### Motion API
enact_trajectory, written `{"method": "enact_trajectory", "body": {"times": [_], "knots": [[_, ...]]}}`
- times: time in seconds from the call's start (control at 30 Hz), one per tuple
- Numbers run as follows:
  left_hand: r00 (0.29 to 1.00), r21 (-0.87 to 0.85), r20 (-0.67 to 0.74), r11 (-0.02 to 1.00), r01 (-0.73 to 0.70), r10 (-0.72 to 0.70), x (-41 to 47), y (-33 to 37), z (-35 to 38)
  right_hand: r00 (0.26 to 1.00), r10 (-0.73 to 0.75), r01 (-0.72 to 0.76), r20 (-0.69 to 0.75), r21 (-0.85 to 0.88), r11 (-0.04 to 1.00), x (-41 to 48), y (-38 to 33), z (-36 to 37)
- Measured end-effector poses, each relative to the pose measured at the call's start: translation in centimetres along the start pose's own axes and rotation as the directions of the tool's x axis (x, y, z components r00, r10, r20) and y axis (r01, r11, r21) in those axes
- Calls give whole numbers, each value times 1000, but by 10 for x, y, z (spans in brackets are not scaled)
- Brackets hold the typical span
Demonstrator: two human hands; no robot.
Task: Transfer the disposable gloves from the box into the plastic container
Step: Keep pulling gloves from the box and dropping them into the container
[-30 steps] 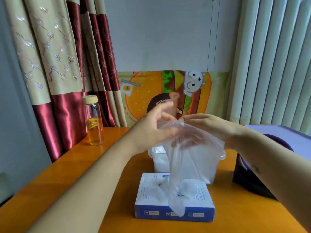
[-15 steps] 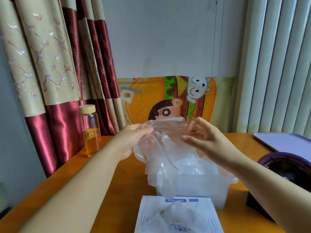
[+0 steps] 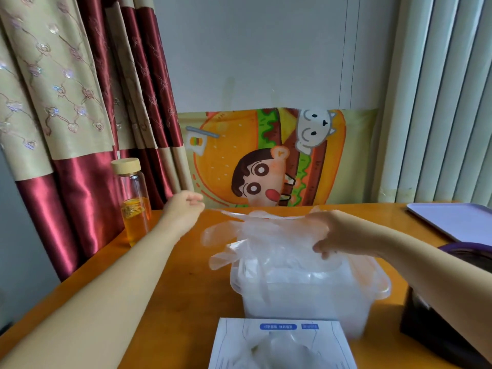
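Observation:
A clear disposable glove (image 3: 269, 230) is spread over the open top of the translucent plastic container (image 3: 306, 304) at the table's middle. Its fingers hang over the container's left rim. My right hand (image 3: 335, 235) grips the glove's right part above the container, fingers curled down. My left hand (image 3: 186, 209) is out to the left, fingertips pinching the thin, taut edge of the same glove. The white and blue glove box (image 3: 282, 339) lies at the near edge, more clear gloves bulging from its opening.
A glass bottle of orange liquid (image 3: 133, 203) stands at the table's left by the curtain. A lilac tray (image 3: 452, 222) lies far right, with a dark bin with a purple rim (image 3: 450, 315) in front of it. A cartoon cushion (image 3: 266, 161) leans on the wall.
The glove came out of the box and was carried back over the container. My hands have lowered and spread apart, the left going left, stretching the glove flat over the opening.

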State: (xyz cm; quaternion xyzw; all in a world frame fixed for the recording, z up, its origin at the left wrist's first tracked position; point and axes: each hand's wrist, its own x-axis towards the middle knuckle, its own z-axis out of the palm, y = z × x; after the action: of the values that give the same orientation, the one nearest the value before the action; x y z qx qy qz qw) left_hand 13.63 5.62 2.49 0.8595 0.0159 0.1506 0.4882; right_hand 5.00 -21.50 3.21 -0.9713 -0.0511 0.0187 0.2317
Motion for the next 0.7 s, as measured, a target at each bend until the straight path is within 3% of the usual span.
{"method": "enact_trajectory", "body": {"times": [0.07, 0.13, 0.17, 0.23, 0.3, 0.37, 0.5, 0.63, 0.7], "knots": [[946, 181, -74, 937, -297, 314, -10, 16, 8, 998, 37, -33, 46, -102, 994, 2, 7, 5], [818, 228, 196, 787, -574, 540, -31, 40, 25, 995, 64, -47, 76, -207, 977, 7, 13, 10], [741, 242, 404, 719, -652, 536, -44, 51, 35, 993, 72, -47, 88, -258, 965, 10, 15, 11], [603, 337, 724, 590, -733, 336, -60, 57, 59, 990, 94, -48, 108, -364, 930, 15, 19, 15], [563, 461, 822, 480, -746, 84, -62, 52, 78, 983, 121, -43, 137, -469, 882, 19, 23, 18], [561, 535, 825, 418, -734, -72, -57, 43, 91, 976, 143, -30, 164, -552, 834, 21, 25, 20], [526, 565, 824, 393, -725, -213, -54, 37, 106, 977, 162, -18, 141, -695, 718, 14, 17, 18], [502, 558, 829, 445, -701, -249, -55, 40, 115, 982, -137, 7, -129, -704, 710, 6, 4, 21], [481, 550, 835, 452, -702, -267, -53, 37, 118, 982, -172, 82, -81, -637, 767, 12, 1, 29]]}}
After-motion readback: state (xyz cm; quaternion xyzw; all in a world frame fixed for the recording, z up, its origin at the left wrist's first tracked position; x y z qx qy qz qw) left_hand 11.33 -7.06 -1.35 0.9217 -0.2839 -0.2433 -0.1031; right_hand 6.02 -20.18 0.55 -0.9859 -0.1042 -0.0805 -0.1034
